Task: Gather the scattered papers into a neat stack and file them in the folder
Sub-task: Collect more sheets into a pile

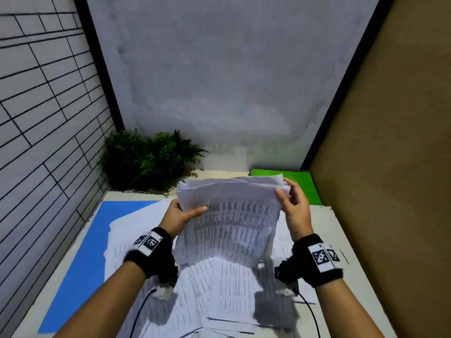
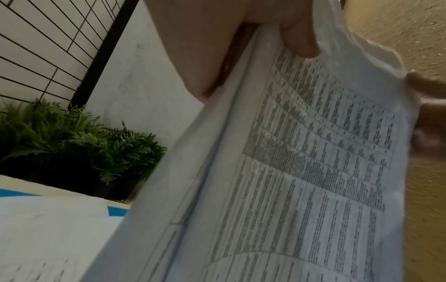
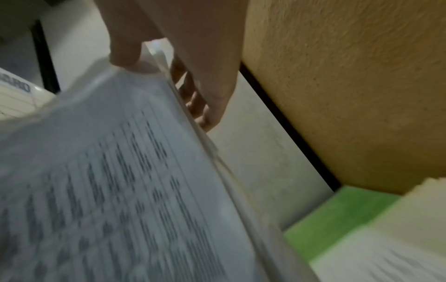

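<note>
Mid-gathering, at centre frame: the left hand [image 1: 179, 217] and right hand [image 1: 295, 207] pinch opposite edges of a bundle of white printed paper sheets [image 1: 231, 220], lifted above loose white sheets [image 1: 219, 298] still scattered below. Next, probably squaring the edges, collecting the rest, then reaching the flat green folder [image 1: 292, 181] at right of centre.

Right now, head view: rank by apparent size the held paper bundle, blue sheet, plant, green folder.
1. Held paper bundle, though it is nearest the camera.
2. Blue sheet and plant: look alike; the sheet is partly covered by loose papers.
3. Green folder, mostly hidden.
</note>
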Motion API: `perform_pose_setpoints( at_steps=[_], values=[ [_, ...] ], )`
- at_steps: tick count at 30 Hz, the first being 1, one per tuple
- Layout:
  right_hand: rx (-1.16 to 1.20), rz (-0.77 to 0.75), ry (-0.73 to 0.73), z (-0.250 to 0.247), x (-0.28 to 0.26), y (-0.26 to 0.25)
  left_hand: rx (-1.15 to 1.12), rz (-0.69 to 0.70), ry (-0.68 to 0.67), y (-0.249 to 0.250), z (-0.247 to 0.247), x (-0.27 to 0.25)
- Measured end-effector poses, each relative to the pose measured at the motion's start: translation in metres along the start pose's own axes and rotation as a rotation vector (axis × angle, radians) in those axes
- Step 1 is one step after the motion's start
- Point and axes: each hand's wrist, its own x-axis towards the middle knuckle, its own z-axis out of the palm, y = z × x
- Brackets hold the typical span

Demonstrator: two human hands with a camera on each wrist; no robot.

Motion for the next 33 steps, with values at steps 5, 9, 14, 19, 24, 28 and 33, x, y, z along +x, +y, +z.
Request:
perform_pose_setpoints(
  at_steps=[5, 9, 14, 19, 24, 28, 33],
  values=[
    [-0.203, -0.16, -0.145, 0.005, 0.018, -0.032, 0.008, -0.019, -0.009, 0.002, 0.002, 0.0],
    [-0.174, -0.217, -0.044, 0.0, 0.027, -0.042, 0.013, -0.034, -0.035, 0.004, 0.001, -0.001],
    [0.009, -0.148, 0.125, -0.018, 0.017, -0.026, -0.005, -0.066, -0.023, 0.001, -0.001, 0.002],
    [0.151, 0.127, -0.03, -0.006, -0.013, 0.023, -0.03, -0.073, -0.017, 0.001, 0.001, 0.001],
    [0.099, 0.338, -0.051, 0.005, -0.024, 0.04, -0.032, -0.077, -0.04, -0.005, 0.0, 0.001],
    [0.05, 0.286, -0.057, 0.016, -0.016, 0.03, -0.051, -0.013, 0.02, -0.006, 0.006, 0.001],
    [0.136, 0.174, -0.142, 0.007, -0.001, 0.015, -0.147, 0.081, 0.093, 0.008, -0.006, 0.009]
  ],
)
